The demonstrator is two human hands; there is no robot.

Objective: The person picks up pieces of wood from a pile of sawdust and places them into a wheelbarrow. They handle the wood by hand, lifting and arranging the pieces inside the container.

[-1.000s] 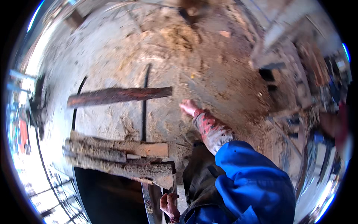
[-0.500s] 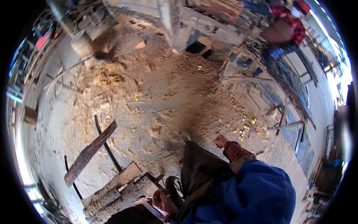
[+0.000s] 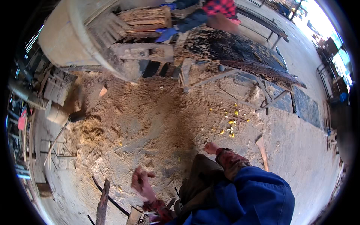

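Note:
My left hand hangs over the sawdust-strewn floor, a little blurred, holding nothing; a finger stretches to the right, apart from the others. Below it lie a bark-edged wood strip and a short board, neither touched. In front of my body my right hand is closed in a loose fist, with no object showing in it. Small yellow and white pieces lie scattered on the floor beyond that hand.
At the far side a co-worker's blue-gloved hand touches stacked wood slabs by a large pale machine housing. A dark-topped bench stands to the right. A wooden piece lies right of me, a bucket far left.
My view has swung right and forward, bringing the co-worker's bench closer. My left hand has risen away from the boards at lower left, its fingers spreading. My right hand stays curled.

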